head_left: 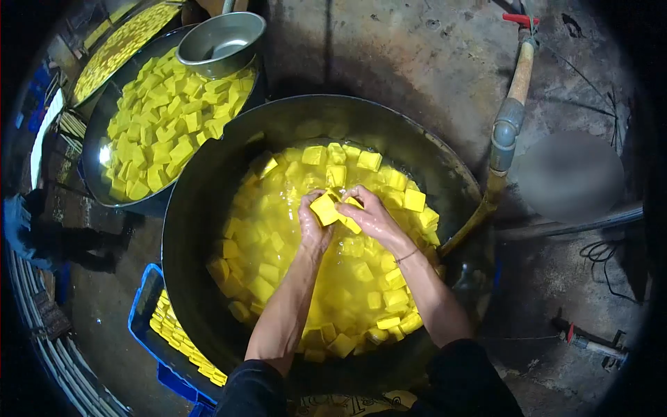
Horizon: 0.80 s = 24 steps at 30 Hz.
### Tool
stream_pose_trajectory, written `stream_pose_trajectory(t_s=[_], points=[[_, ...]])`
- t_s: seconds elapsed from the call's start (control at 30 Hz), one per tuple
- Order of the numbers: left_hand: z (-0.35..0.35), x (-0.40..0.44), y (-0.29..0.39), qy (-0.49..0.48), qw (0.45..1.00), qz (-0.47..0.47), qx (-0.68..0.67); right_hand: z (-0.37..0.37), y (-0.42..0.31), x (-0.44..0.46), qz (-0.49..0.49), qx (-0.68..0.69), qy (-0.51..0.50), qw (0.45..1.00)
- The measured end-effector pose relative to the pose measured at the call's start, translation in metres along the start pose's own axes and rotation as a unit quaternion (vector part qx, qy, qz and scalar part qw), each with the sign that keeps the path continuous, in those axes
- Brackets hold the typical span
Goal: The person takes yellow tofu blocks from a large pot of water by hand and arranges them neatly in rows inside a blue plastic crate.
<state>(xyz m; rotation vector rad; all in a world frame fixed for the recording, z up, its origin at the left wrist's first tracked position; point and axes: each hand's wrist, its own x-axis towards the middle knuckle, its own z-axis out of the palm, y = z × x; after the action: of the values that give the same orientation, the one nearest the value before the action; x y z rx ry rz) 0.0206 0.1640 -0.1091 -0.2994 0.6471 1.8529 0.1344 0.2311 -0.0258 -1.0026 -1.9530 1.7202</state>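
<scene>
Both of my hands are over the yellow liquid in a big dark cauldron (191,229). My left hand (314,226) is closed around a yellow tofu block (324,208). My right hand (375,219) grips another tofu block (353,214) right beside it, and the two pieces nearly touch. Many more yellow tofu blocks (369,160) float or lie under the cloudy liquid around my hands. Some are bunched along the right and far sides of the pot.
Upper left stands a wide pan (104,198) heaped with tofu blocks, a metal bowl (222,43) resting on them. A blue crate (142,306) of tofu sits lower left. A pipe (507,132) slopes down into the cauldron's right side. A person (62,240) stands far left.
</scene>
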Motion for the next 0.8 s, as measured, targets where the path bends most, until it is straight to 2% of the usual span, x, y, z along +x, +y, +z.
stream_pose_trajectory(t_s=[0.07, 0.13, 0.17, 0.2, 0.27, 0.3, 0.33, 0.37, 0.4, 0.47, 0.5, 0.53, 0.6, 0.67, 0.7, 0.77, 0.8], points=[[0.005, -0.008, -0.007, 0.011, 1.0, 0.003, -0.015, 0.011, -0.018, -0.005, -0.001, -0.056, -0.013, 0.998], [0.009, -0.014, -0.014, -0.022, 0.998, -0.011, -0.063, 0.026, -0.021, -0.008, -0.113, -0.258, 0.076, 0.956], [0.003, -0.011, -0.02, -0.023, 0.988, -0.033, -0.147, 0.036, -0.014, -0.006, -0.078, -0.311, 0.064, 0.945], [-0.004, -0.011, -0.027, -0.026, 0.988, -0.028, -0.15, 0.036, -0.008, -0.005, -0.083, -0.313, 0.06, 0.944], [0.024, -0.043, -0.015, -0.015, 0.976, -0.008, -0.216, 0.031, -0.009, -0.001, -0.017, -0.303, -0.091, 0.948], [0.012, -0.039, -0.014, -0.031, 0.981, -0.002, -0.191, 0.029, 0.002, 0.008, -0.021, -0.167, -0.059, 0.984], [0.022, -0.05, -0.003, -0.001, 0.973, 0.007, -0.231, 0.025, -0.039, -0.007, 0.056, -0.043, -0.004, 0.998], [0.02, -0.048, 0.007, -0.019, 0.97, 0.018, -0.241, 0.012, -0.016, -0.006, 0.015, -0.293, -0.038, 0.955], [0.018, -0.046, 0.021, -0.038, 0.967, 0.031, -0.249, 0.006, 0.008, -0.006, -0.031, -0.522, -0.066, 0.85], [0.039, -0.06, 0.06, -0.009, 0.976, 0.065, -0.209, 0.025, 0.012, -0.042, 0.091, -0.446, -0.032, 0.89], [0.051, -0.067, 0.079, -0.026, 0.975, 0.086, -0.203, 0.035, 0.041, -0.05, 0.081, -0.447, -0.037, 0.89], [0.061, -0.074, 0.097, -0.041, 0.973, 0.107, -0.198, 0.045, 0.094, -0.046, 0.061, -0.503, 0.037, 0.861], [0.077, -0.09, 0.133, -0.081, 0.959, 0.161, -0.218, 0.058, 0.125, -0.037, 0.029, -0.552, 0.102, 0.827], [0.092, -0.133, 0.169, -0.163, 0.944, 0.189, -0.216, 0.048, 0.119, -0.028, 0.15, -0.528, -0.085, 0.831], [0.089, -0.152, 0.187, -0.16, 0.941, 0.209, -0.211, 0.04, 0.118, -0.028, 0.14, -0.532, -0.089, 0.83], [0.073, -0.19, 0.22, -0.16, 0.932, 0.249, -0.207, 0.018, 0.112, -0.03, 0.039, -0.56, -0.132, 0.817], [0.06, -0.211, 0.234, -0.163, 0.927, 0.269, -0.207, 0.011, 0.1, -0.038, 0.074, -0.441, -0.109, 0.888]])
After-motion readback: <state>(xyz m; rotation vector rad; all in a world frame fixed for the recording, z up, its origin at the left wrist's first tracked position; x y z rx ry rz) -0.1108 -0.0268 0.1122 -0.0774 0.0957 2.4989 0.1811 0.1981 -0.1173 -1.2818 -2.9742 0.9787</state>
